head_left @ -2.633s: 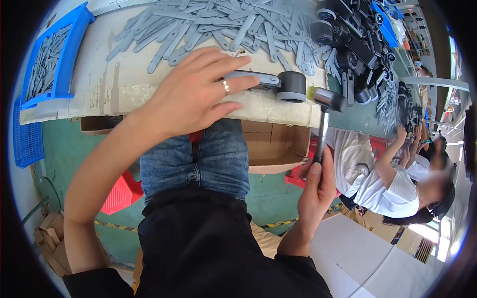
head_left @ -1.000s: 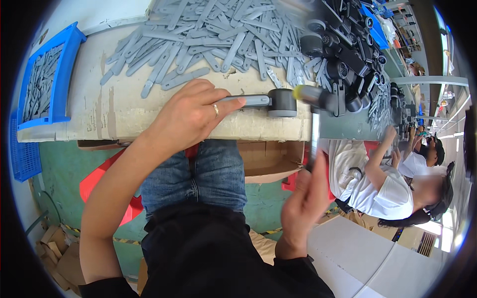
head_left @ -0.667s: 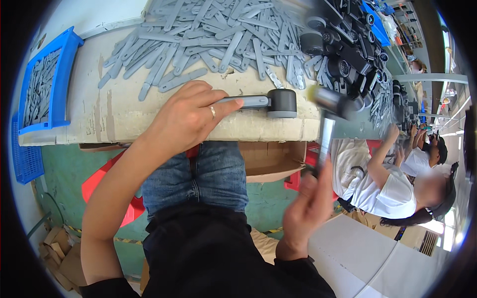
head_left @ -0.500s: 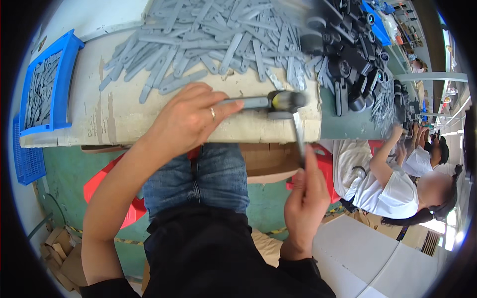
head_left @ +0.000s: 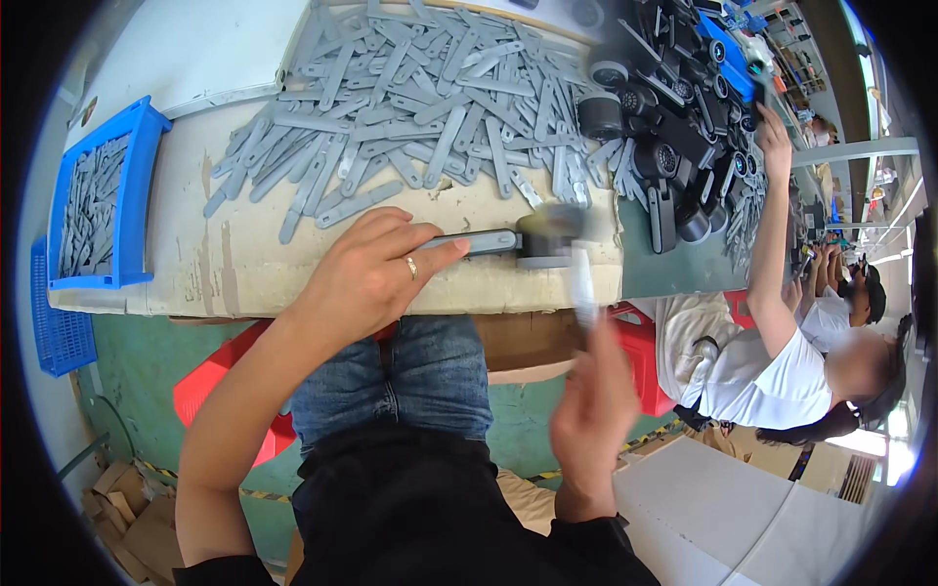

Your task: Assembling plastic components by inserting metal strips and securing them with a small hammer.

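My left hand [head_left: 366,273] grips the handle of a black part with a grey strip [head_left: 479,242] set along it. The handle points right and ends in a round black head over the cardboard-covered table edge. In my right hand [head_left: 594,410] is a hammer [head_left: 583,285] with a metallic shaft. Its dark head is smeared by motion and overlaps the part's round end; whether they touch I cannot tell. Beyond my left hand spreads a big heap of loose grey strips [head_left: 430,107].
Black assemblies [head_left: 674,146] pile up at the far right. A blue bin [head_left: 137,195] of grey strips stands at the left, above a blue basket [head_left: 63,327]. A co-worker in a white shirt [head_left: 762,381] sits to the right, one arm reaching over the bench.
The part and both hands sit slightly lower in the picture, as does the whole table. The hammer stays over the part's round end. The co-worker's arm now reaches forward to the black pile.
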Motion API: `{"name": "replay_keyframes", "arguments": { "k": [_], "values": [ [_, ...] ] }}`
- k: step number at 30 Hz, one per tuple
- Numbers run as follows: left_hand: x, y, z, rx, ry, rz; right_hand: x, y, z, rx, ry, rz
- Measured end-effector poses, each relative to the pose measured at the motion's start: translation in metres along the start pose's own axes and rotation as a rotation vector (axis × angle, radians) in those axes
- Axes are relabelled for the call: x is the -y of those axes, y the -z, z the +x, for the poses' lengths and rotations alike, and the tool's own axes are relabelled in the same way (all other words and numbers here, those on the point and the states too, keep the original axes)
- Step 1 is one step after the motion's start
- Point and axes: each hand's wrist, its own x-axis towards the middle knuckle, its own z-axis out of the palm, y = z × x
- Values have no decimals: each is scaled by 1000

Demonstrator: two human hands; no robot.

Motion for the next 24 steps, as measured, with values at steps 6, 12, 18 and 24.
{"name": "replay_keyframes", "arguments": {
  "k": [6, 12, 18, 24],
  "values": [
    [4, -2, -5, -27, -16, 2, 4, 6, 2, 171, -146, -71],
    [10, -17, -16, -85, -20, 18, 11, 0, -15, 62, -221, 156],
    [9, -15, -15, -98, 16, -56, 23, 0, -31, 21, -168, 109],
    [12, -18, -21, -26, 214, -168, 35, 1, -27, 15, -84, 61]
  ]
}}
